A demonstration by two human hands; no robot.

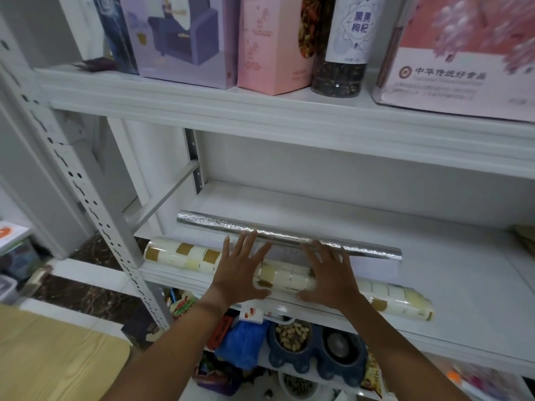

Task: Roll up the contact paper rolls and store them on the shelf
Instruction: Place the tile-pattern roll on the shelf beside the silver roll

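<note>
Two contact paper rolls lie lengthwise on the white middle shelf (451,273). The cream and tan tile-patterned roll (185,256) sits at the shelf's front edge. Behind it lies the silver foil roll (208,222), with a loose white strip of its paper showing beneath its right part. My left hand (240,270) and my right hand (333,273) press flat on the patterned roll with fingers spread straight. The fingertips of both reach the silver roll.
The shelf above carries boxes (182,39), a pink carton (272,44) and a jar (341,53). The shelf below holds a blue double pet bowl (315,348) with nuts and a blue bag (243,342). A wooden table corner (58,360) is at lower left. A perforated white upright (84,192) stands left.
</note>
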